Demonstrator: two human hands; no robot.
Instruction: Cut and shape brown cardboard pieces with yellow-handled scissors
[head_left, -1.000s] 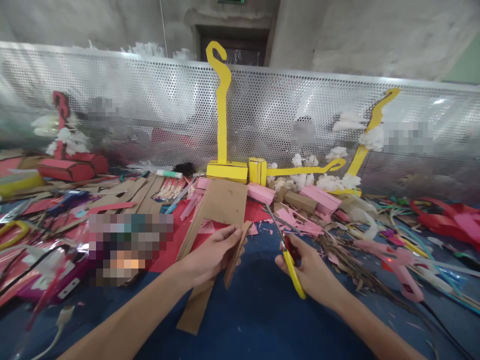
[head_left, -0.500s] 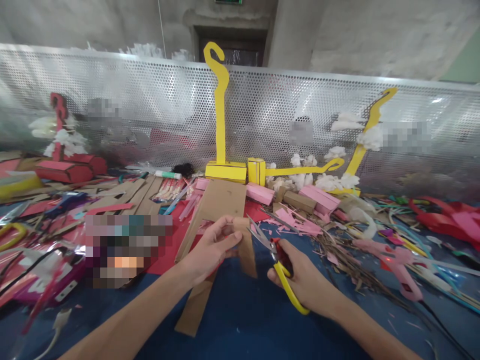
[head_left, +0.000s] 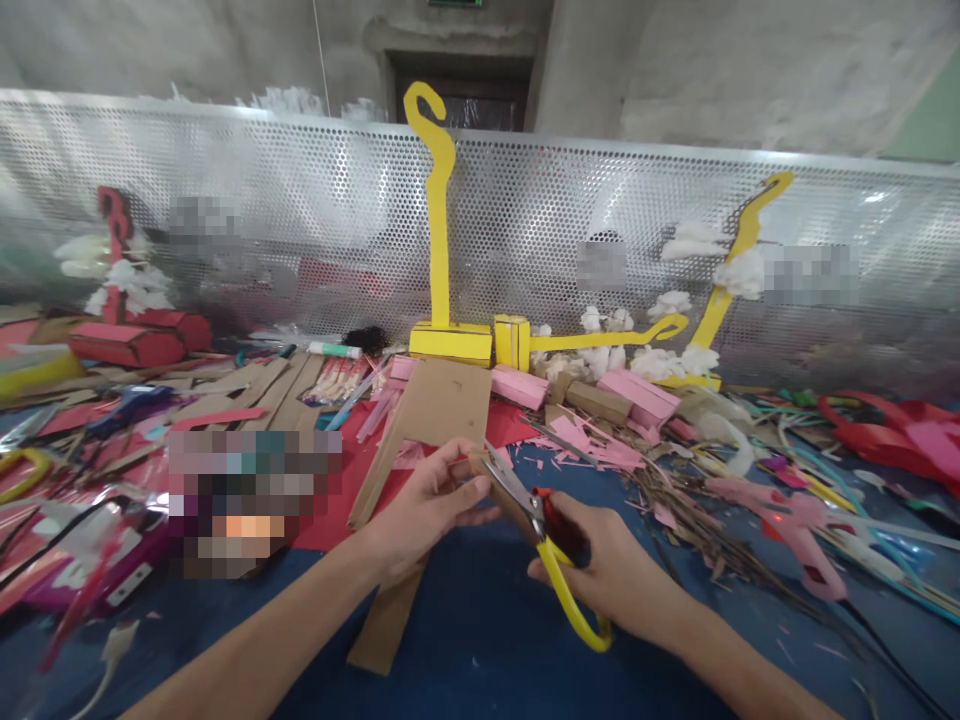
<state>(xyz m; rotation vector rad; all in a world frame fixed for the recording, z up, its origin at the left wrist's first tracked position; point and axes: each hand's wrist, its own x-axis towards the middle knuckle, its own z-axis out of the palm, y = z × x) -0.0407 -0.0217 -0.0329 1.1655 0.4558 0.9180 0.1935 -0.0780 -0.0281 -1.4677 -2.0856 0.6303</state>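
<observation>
A cardboard strip point(head_left: 513, 515) is up over the middle of the tabletop point(head_left: 480, 660), toward the near edge, its upper end pinched in the left hand point(head_left: 442, 490). The right hand point(head_left: 600, 560) grips the scissors point(head_left: 549, 560) by the handles, blades at the strip; from here I can't tell if they bite in. Under the left wrist, another strip point(head_left: 386, 625) points toward the near edge. A pink glue gun point(head_left: 799, 535) lies toward the right edge, and a yellow hook point(head_left: 440, 240) stands along the far edge.
</observation>
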